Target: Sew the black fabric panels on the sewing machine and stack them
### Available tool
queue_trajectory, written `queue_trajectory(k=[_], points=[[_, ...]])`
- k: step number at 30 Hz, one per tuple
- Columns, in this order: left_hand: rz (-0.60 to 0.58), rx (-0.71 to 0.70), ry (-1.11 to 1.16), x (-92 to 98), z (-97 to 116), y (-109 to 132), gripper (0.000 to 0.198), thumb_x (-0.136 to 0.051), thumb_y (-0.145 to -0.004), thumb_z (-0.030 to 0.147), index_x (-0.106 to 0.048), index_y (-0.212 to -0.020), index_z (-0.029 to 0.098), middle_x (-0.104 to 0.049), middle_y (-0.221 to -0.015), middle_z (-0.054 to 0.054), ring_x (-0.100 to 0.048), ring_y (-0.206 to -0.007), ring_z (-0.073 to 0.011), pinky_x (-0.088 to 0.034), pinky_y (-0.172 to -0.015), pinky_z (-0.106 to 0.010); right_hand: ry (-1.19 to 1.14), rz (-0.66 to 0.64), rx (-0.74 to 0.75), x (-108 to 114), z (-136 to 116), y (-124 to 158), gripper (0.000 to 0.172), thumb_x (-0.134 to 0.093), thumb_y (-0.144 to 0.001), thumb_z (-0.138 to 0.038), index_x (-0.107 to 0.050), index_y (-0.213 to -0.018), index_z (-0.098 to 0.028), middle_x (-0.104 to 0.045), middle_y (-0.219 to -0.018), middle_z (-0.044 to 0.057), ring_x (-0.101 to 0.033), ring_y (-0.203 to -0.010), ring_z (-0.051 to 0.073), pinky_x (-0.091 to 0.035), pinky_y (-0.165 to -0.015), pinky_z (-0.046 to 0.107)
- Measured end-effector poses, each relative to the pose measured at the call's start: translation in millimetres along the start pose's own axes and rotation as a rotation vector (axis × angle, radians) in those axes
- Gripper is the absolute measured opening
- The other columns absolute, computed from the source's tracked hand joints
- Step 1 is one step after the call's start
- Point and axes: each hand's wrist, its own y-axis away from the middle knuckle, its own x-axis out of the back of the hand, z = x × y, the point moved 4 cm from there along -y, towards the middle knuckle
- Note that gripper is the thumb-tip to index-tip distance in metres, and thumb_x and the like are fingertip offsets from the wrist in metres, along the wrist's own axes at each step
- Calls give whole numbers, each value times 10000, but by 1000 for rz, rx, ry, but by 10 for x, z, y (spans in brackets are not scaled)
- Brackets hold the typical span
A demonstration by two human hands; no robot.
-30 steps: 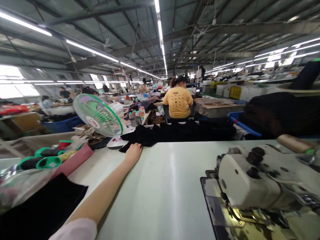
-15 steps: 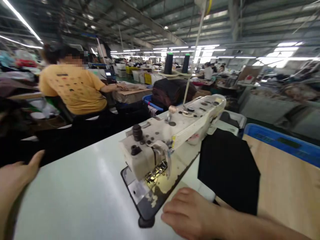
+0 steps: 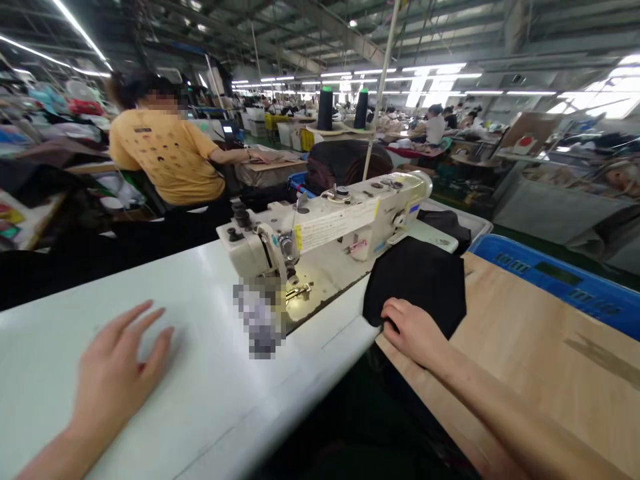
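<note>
My left hand (image 3: 117, 363) is over the white sewing table (image 3: 210, 373), fingers spread, with nothing in it. To the right, my right hand (image 3: 415, 331) has its fingers curled at the near corner of a piece of black fabric (image 3: 417, 270). The fingertips pinch its edge, partly out of sight. This fabric lies flat across the table's right side and a wooden board (image 3: 520, 333). Between my hands stands a white sewing machine (image 3: 345, 223); a blurred patch covers its needle area.
A blue crate (image 3: 550, 277) is at the board's far side, and a pale tray (image 3: 480, 227) with dark cloth sits behind the machine. Two dark thread cones (image 3: 325, 110) stand beyond. A co-worker in a yellow shirt (image 3: 167, 157) sits at the left, near dark cloth (image 3: 100, 263).
My left hand has come in from the left edge over the table. My right hand has moved from beside the machine's needle plate to the black fabric's corner. The view has shifted.
</note>
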Motion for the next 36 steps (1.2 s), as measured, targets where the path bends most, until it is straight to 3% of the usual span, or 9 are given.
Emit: queue_trajectory(k=[2,8,10,13,18,22,26,30,36], points=[[50,-109,7,-182,442,116,632,-535,-884,317,-364,-1380,669,-552,-1416,181,-594,-1226,-291,-507,-1046,-560,-60,27,-6,47,-4,-11,178,-489,-827,-69,-607,-835,-202,-656,-929,79,-639,-881,232,-533,-804,373],[-314,-286,348,-851,1993,-50,777,-610,-895,253,-224,-1562,348,-397,-1574,-75,-431,-1409,-265,-535,-1021,-431,-365,-32,98,488,-289,81,160,-495,-852,-117,-583,-775,-225,-685,-883,21,-656,-799,163,-528,-741,276],[-423,-329,489,-979,2377,-207,669,-695,-845,318,-442,-1463,278,-507,-1491,-103,-483,-1359,-284,-532,-999,-408,-501,-113,127,619,-397,192,151,-531,-850,-135,-613,-767,-231,-701,-880,16,-669,-822,172,-532,-779,292],[-508,-212,631,-1135,2652,-420,151,-639,-887,333,-710,-929,207,-747,-934,-50,-693,-897,-202,-554,-774,-295,-687,-58,28,787,-335,405,180,-540,-934,-307,-684,-1027,-252,-737,-1046,60,-706,-947,213,-563,-810,333],[-364,21,593,-1127,2649,-577,241,-619,-860,282,-579,-639,194,-605,-586,24,-575,-568,-127,-415,-525,-221,-703,145,-71,909,-151,776,808,-662,-828,-580,-378,-1516,-265,-570,-1425,139,-597,-1247,311,-558,-907,433],[-388,100,618,-727,2605,-511,255,-627,-834,320,-585,-621,187,-602,-564,12,-560,-533,-130,-410,-496,-220,-586,191,-350,1004,-193,867,455,-694,-797,-534,-735,-1099,-197,-772,-970,88,-730,-898,306,-604,-762,397],[-525,185,738,134,2537,-269,299,-604,-866,385,-693,-671,177,-693,-623,-44,-639,-575,-178,-509,-542,-258,-652,85,-186,1410,-476,713,304,-659,-846,-511,-781,-908,-239,-766,-810,34,-722,-752,267,-596,-648,338],[-260,190,516,1016,2307,-236,393,-694,-819,468,-691,-529,202,-660,-511,-43,-612,-477,-183,-494,-468,-259,-570,-14,241,1686,-918,234,225,-625,-903,-425,-738,-825,-247,-724,-784,-5,-663,-686,188,-520,-614,273],[22,391,268,1392,1853,-773,304,-692,-854,429,-695,-781,134,-641,-597,28,-603,-434,-157,-486,-435,-261,-519,176,370,1372,-1583,-929,487,-632,-890,-355,-352,-521,-206,-352,-519,-70,-397,-526,96,-301,-507,237]])
